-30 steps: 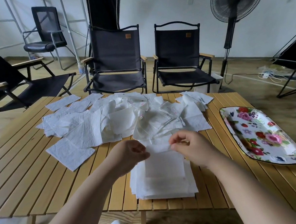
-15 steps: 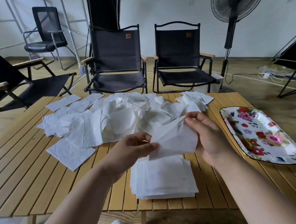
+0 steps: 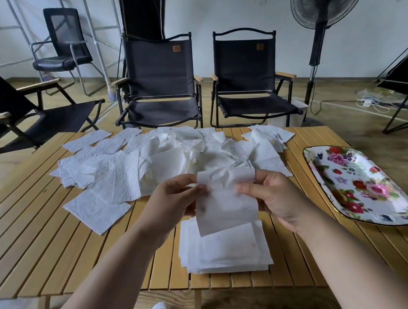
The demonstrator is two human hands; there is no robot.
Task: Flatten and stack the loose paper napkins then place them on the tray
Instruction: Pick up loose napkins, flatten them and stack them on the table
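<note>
The low slatted table (image 3: 48, 249) carries everything, and most of its far half is covered by the loose napkins (image 3: 132, 174), a wide untidy heap where many sheets are crumpled or overlap. The flowered tray (image 3: 365, 191) lies at the right side of the table, apart from the heap, and no napkin is on it. At the near edge, between the two forearms, sits the stack (image 3: 226, 251) of flattened sheets, with fairly even edges. Above the stack, in the air, hangs one napkin (image 3: 226, 208); its lower part is smooth, but its top edge is wrinkled and folded over. The left hand (image 3: 175, 202) grasps its left side and the right hand (image 3: 276, 197) its right side, each near the upper corner. The left thumb (image 3: 195, 190) and the right thumb (image 3: 247, 188) press on the front face of the sheet and the other fingers are behind it, so both hands are pinching the paper, not relaxed. I judge that the step in hand is the flattening of this single sheet, and the task is far from finished, because the heap is large. The next move, I think, calls for pulling the top edge straight, then lowering the sheet squarely on the stack so that the corners match.
</note>
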